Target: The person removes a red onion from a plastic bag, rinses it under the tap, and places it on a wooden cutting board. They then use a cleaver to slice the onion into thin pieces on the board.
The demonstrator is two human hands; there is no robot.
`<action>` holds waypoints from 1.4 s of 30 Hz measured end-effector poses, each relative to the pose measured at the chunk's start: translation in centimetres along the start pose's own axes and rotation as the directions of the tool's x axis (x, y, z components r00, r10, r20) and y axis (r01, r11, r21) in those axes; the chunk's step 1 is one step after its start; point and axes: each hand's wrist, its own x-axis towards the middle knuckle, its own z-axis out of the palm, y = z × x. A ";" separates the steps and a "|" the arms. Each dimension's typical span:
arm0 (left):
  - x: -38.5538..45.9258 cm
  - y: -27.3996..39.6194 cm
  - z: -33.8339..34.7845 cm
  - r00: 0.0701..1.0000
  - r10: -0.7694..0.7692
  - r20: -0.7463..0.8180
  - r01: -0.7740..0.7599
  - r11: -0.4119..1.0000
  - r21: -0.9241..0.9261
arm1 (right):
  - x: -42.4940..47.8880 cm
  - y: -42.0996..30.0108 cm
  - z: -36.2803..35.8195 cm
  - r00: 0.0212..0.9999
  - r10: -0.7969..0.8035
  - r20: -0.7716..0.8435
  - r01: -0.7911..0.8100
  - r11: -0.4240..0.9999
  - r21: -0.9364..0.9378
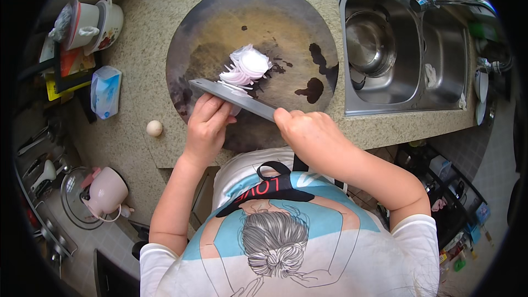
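Note:
A round, dark-stained cutting board (280,16) lies on the speckled counter before me. Sliced onion (250,62) is heaped near its middle, with thin slices against the blade of a kitchen knife (233,98). My right hand (311,132) grips the knife at its right end; the handle is hidden in the fist. My left hand (209,121) is on the near side of the blade, its fingertips against it. Under those fingers a pale piece of onion (235,110) shows in part. Dark wet patches mark the board's right side.
A double steel sink (383,105) with a metal pot (369,45) is at the right. An egg (154,128) sits left of the board, near a blue-and-white pack (106,92). Enamel pots (108,24) stand at the far left; a pink kettle (108,191) is at the lower left.

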 end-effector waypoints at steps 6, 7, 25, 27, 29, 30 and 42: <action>-0.3 0.2 0.0 1.000 0.006 -0.022 -0.006 1.000 0.016 | 1.0 0.5 1.2 1.000 0.023 -0.009 -0.024 0.999 -0.033; -0.2 0.2 0.0 1.000 0.004 -0.019 -0.003 1.000 0.017 | 0.9 0.4 0.8 1.000 0.014 -0.012 -0.015 0.999 -0.044; -0.6 0.2 0.2 0.998 -0.038 -0.052 0.034 0.997 -0.068 | -3.1 -1.8 -3.5 0.997 0.001 0.078 0.001 1.000 -0.028; -0.7 0.1 0.2 0.999 -0.026 -0.048 0.024 0.999 -0.045 | -2.8 -1.4 -3.0 0.997 -0.005 0.076 0.007 1.000 -0.017; -0.7 0.2 0.1 0.998 -0.032 -0.045 0.031 0.999 -0.031 | -1.8 -0.9 -1.8 0.998 -0.012 0.055 0.012 1.000 -0.001; -0.6 0.2 0.1 0.999 -0.031 -0.044 0.030 0.999 -0.025 | -1.1 -0.6 -1.0 0.999 -0.009 0.038 0.009 1.000 0.002; -0.8 0.4 0.2 0.997 0.006 -0.074 -0.004 1.000 0.025 | -0.4 0.1 -0.1 1.000 -0.017 -0.018 0.017 1.000 -0.021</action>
